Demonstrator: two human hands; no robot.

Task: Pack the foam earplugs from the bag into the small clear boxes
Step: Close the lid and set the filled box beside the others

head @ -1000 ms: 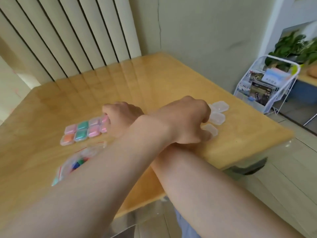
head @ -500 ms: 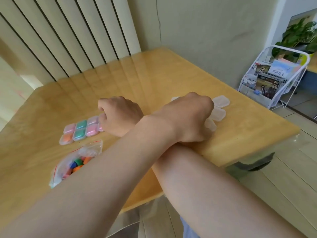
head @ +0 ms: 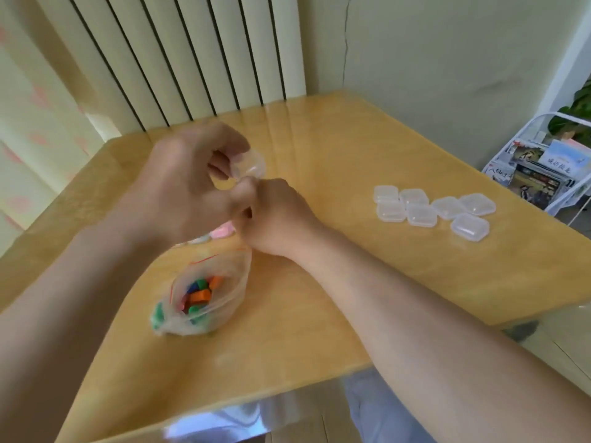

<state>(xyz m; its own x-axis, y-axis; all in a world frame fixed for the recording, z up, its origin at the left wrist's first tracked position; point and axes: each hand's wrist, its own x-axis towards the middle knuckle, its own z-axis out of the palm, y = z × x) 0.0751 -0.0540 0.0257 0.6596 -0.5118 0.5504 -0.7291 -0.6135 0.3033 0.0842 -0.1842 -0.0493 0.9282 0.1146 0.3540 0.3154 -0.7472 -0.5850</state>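
Clear plastic, blurred: a clear box (head: 251, 162) is pinched in the left hand (head: 188, 190), fingers curled round it, up beyond the bag (head: 224, 282) & off the table (head: 319, 314). Can't tell if its lid is open or which way it faces.

The bag lies flat w/ its long axis running near-to-far, leaning a bit right. The red-striped mouth points away from the person, toward the hands. The earplugs (head: 200, 295) (orange, green, blue) are bunched in the near, closed end. Just beyond the mouth, pink filled boxes (head: 220, 232) peek out under the hands.

The right hand (head: 275, 215) is beyond the bag's mouth, fingers clenched, knuckles against the left thumb. Whether it grips the box edge, a plug or nothing: can't tell.

Empty boxes (head: 431, 212) sit in a cluster well right of the bag; a rack (head: 543, 174) stands farther right, off the table.

Risks, prob:
- The box is slick & held by fingertips only, so prying the lid could flick it out of the grip.
- The right wrist hangs over the bag mouth; a nudge could spill plugs, and light foam may bounce or roll off the table edge.
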